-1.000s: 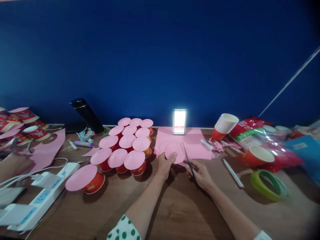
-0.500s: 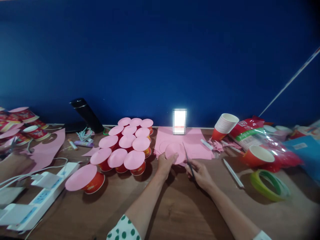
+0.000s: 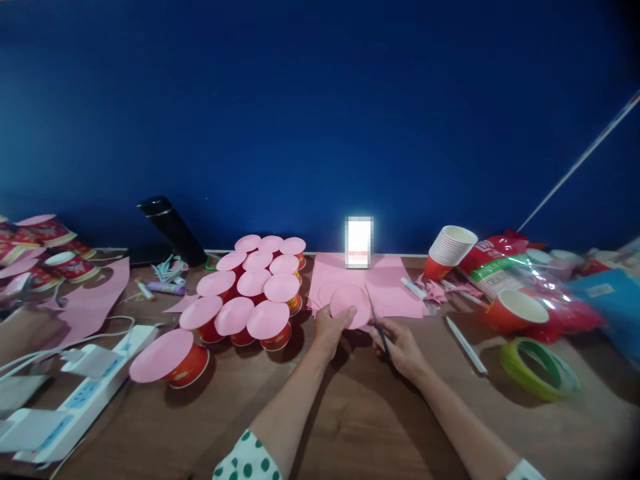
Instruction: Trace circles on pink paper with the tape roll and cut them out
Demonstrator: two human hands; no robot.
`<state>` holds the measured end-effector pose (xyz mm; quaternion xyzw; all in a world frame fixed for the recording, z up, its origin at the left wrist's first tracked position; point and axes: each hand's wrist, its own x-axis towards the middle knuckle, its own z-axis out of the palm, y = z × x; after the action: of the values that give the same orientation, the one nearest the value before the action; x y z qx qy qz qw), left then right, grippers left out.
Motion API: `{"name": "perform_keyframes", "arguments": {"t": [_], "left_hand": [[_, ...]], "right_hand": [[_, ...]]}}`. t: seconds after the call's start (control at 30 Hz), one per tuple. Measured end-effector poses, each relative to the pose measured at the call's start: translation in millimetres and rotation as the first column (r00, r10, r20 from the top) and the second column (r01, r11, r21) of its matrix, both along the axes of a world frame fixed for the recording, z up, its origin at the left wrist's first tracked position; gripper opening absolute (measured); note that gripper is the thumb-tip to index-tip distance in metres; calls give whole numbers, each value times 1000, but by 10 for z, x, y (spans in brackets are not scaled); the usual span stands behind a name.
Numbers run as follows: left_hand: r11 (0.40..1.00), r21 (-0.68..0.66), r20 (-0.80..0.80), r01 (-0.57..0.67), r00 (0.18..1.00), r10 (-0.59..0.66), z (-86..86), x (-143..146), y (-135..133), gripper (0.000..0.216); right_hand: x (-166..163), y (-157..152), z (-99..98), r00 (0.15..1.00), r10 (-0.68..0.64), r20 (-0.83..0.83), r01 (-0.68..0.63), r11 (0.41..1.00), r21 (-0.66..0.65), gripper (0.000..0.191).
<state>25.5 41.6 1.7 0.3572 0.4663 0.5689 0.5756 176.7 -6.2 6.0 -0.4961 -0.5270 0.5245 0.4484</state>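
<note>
My left hand [image 3: 331, 330] pinches a round pink paper disc [image 3: 350, 305] by its lower left edge, the thumb lying on top. In my right hand [image 3: 397, 343] is a pair of dark scissors [image 3: 379, 327], the fingers closed round its handles. Their blade points up and away along the disc's right edge; whether it touches the paper I cannot tell. Behind the disc lie pink paper sheets [image 3: 395, 283], with a circle outline drawn on the top one. Pink paper scraps [image 3: 434, 293] are heaped to the right of the sheets.
Left stand several red paper cups topped with pink discs [image 3: 269, 321], a power strip [image 3: 83, 393] and a black flask [image 3: 173, 230]. Another person's hand [image 3: 30, 333] is at far left. Right are stacked cups [image 3: 450, 252], a white pen [image 3: 466, 347] and green tape [image 3: 540, 370].
Almost nothing differs: both hands, the disc and the scissors keep their places. At far left, the other person's hand has shifted slightly.
</note>
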Motion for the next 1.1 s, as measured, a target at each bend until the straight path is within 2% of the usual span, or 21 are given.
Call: {"name": "perform_keyframes", "arguments": {"t": [0.6, 1.1], "left_hand": [[999, 43, 17, -2, 1000, 2, -5, -7, 3, 44], [1000, 12, -6, 21, 1000, -21, -1, -6, -1, 41]], "right_hand": [[-5, -7, 25, 1000, -11, 8, 11, 999, -38, 43], [-6, 0, 49, 1000, -6, -4, 6, 1000, -15, 41]]}}
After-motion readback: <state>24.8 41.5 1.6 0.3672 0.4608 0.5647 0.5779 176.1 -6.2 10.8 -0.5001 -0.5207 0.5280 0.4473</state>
